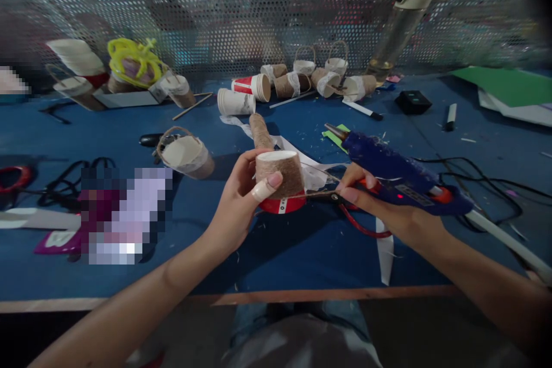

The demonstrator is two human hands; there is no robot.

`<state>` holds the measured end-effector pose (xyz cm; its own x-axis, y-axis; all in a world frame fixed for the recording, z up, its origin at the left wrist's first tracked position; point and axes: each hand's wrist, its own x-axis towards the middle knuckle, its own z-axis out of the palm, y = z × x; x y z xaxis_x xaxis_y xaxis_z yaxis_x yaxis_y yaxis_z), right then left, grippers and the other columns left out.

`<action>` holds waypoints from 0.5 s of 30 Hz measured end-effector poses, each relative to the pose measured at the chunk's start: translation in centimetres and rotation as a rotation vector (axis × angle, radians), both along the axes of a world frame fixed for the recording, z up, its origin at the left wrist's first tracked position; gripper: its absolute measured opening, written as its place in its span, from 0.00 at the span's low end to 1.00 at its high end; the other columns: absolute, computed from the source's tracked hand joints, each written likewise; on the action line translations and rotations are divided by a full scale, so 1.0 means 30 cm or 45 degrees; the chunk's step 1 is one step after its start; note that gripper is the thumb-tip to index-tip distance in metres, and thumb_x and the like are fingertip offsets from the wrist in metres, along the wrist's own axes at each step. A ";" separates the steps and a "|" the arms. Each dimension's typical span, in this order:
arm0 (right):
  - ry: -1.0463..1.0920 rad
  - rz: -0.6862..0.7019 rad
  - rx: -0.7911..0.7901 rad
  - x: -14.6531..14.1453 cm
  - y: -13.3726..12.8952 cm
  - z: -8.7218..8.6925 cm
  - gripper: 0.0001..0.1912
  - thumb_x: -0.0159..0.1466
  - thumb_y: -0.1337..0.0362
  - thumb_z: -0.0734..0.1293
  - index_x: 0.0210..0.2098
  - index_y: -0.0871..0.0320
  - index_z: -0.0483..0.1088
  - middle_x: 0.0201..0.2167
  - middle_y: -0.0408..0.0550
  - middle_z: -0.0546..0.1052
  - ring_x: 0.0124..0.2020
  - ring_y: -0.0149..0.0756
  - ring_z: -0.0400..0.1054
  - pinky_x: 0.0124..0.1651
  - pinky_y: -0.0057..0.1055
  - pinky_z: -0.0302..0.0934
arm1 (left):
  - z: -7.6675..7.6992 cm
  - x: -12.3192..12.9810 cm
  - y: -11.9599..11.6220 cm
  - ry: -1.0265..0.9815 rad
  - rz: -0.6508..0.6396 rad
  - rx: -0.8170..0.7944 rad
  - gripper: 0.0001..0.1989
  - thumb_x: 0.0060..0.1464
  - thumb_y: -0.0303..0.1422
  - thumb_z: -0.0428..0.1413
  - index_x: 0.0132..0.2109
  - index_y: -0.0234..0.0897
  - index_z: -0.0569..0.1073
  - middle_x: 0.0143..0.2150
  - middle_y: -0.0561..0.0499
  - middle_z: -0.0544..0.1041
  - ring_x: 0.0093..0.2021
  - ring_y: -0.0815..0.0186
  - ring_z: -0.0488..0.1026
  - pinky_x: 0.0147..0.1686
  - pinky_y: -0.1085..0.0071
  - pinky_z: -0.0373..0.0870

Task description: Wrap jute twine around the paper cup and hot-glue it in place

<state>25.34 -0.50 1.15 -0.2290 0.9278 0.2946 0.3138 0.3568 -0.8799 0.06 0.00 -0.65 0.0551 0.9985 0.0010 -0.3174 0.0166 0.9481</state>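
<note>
In my left hand point(241, 190) is a red-and-white paper cup point(282, 204), tipped upside down, its upper part wrapped in brown jute twine point(288, 175). My left thumb, with a pale band around it, presses on the wrapped side. A loose length of twine runs from the cup to my right hand point(383, 204), whose fingertips pinch it. The same hand holds a blue hot glue gun point(383, 167) with an orange trigger, its nozzle pointing up and left. Red-handled scissors point(366, 233) lie below that hand, partly hidden. A roll of twine point(261, 131) lies behind the cup.
A twine-wrapped cup basket point(190, 155) stands at left, near a purple pouch point(60, 242). Several finished baskets point(293, 85) and paper cups point(235, 102) line the back by a perforated metal screen point(215, 11). White lace point(297, 152), a black box point(413, 102) and cables point(466, 169) lie about.
</note>
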 end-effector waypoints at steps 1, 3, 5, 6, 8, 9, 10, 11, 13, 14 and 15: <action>-0.024 -0.006 -0.019 0.003 0.004 -0.003 0.10 0.68 0.57 0.74 0.32 0.49 0.72 0.35 0.41 0.79 0.40 0.41 0.75 0.57 0.47 0.68 | 0.002 0.000 -0.001 0.000 -0.003 -0.003 0.17 0.54 0.39 0.71 0.49 0.48 0.80 0.50 0.53 0.81 0.50 0.62 0.78 0.47 0.71 0.77; -0.047 0.000 -0.057 0.007 0.012 -0.009 0.09 0.68 0.56 0.74 0.33 0.49 0.73 0.35 0.40 0.79 0.40 0.41 0.76 0.56 0.47 0.68 | 0.007 0.002 -0.003 0.002 -0.003 -0.018 0.17 0.54 0.39 0.71 0.49 0.48 0.80 0.49 0.52 0.81 0.49 0.62 0.78 0.47 0.71 0.77; -0.042 0.034 -0.075 0.009 0.017 -0.014 0.08 0.68 0.56 0.74 0.34 0.49 0.74 0.36 0.40 0.79 0.40 0.40 0.76 0.54 0.44 0.70 | 0.012 0.003 -0.004 -0.005 -0.008 -0.040 0.18 0.53 0.40 0.71 0.50 0.47 0.79 0.49 0.51 0.81 0.48 0.61 0.78 0.45 0.70 0.77; -0.033 0.051 -0.077 0.010 0.020 -0.015 0.08 0.68 0.56 0.74 0.35 0.49 0.75 0.36 0.40 0.80 0.40 0.39 0.76 0.52 0.43 0.71 | 0.014 0.003 -0.004 -0.012 -0.010 -0.052 0.18 0.53 0.40 0.72 0.50 0.46 0.79 0.49 0.51 0.81 0.47 0.61 0.77 0.45 0.69 0.77; -0.034 0.063 -0.082 0.008 0.023 -0.015 0.07 0.69 0.57 0.73 0.35 0.49 0.76 0.36 0.41 0.80 0.40 0.39 0.77 0.51 0.42 0.72 | 0.015 0.004 -0.004 -0.030 -0.019 -0.068 0.18 0.52 0.39 0.72 0.49 0.45 0.79 0.48 0.51 0.80 0.46 0.62 0.77 0.44 0.70 0.77; -0.045 0.059 -0.083 0.007 0.024 -0.013 0.07 0.69 0.57 0.73 0.35 0.50 0.76 0.36 0.41 0.80 0.40 0.40 0.77 0.51 0.42 0.72 | 0.015 0.004 -0.004 -0.038 -0.026 -0.069 0.18 0.52 0.39 0.72 0.49 0.44 0.80 0.48 0.51 0.80 0.46 0.62 0.77 0.44 0.70 0.77; -0.055 0.060 -0.086 0.006 0.025 -0.012 0.06 0.69 0.58 0.73 0.35 0.50 0.77 0.36 0.42 0.81 0.40 0.40 0.77 0.52 0.42 0.72 | 0.013 0.003 -0.004 -0.046 -0.036 -0.067 0.18 0.52 0.38 0.72 0.49 0.44 0.80 0.48 0.51 0.81 0.46 0.63 0.77 0.45 0.71 0.77; -0.061 0.067 -0.092 0.005 0.026 -0.010 0.06 0.69 0.58 0.72 0.35 0.50 0.77 0.36 0.42 0.81 0.40 0.40 0.77 0.52 0.42 0.72 | 0.012 0.003 -0.005 -0.054 -0.045 -0.063 0.18 0.52 0.38 0.72 0.49 0.45 0.80 0.48 0.51 0.81 0.46 0.63 0.77 0.45 0.72 0.77; -0.059 0.080 -0.122 0.002 0.026 -0.006 0.07 0.69 0.59 0.72 0.34 0.50 0.77 0.35 0.41 0.81 0.40 0.39 0.76 0.52 0.40 0.71 | 0.008 0.001 -0.005 -0.061 -0.066 -0.063 0.18 0.52 0.38 0.72 0.49 0.45 0.81 0.48 0.51 0.81 0.47 0.64 0.77 0.45 0.73 0.77; -0.056 0.081 -0.149 0.001 0.026 -0.005 0.08 0.69 0.58 0.72 0.34 0.51 0.76 0.34 0.41 0.80 0.39 0.39 0.76 0.52 0.39 0.71 | 0.007 0.001 -0.006 -0.064 -0.071 -0.063 0.18 0.53 0.39 0.72 0.50 0.45 0.81 0.49 0.51 0.81 0.47 0.64 0.77 0.45 0.73 0.77; -0.053 0.079 -0.182 0.000 0.026 -0.005 0.08 0.69 0.58 0.72 0.33 0.51 0.76 0.34 0.40 0.80 0.39 0.38 0.75 0.51 0.38 0.70 | 0.006 0.000 -0.006 -0.066 -0.075 -0.062 0.18 0.53 0.39 0.72 0.50 0.45 0.81 0.49 0.51 0.81 0.48 0.64 0.77 0.45 0.73 0.77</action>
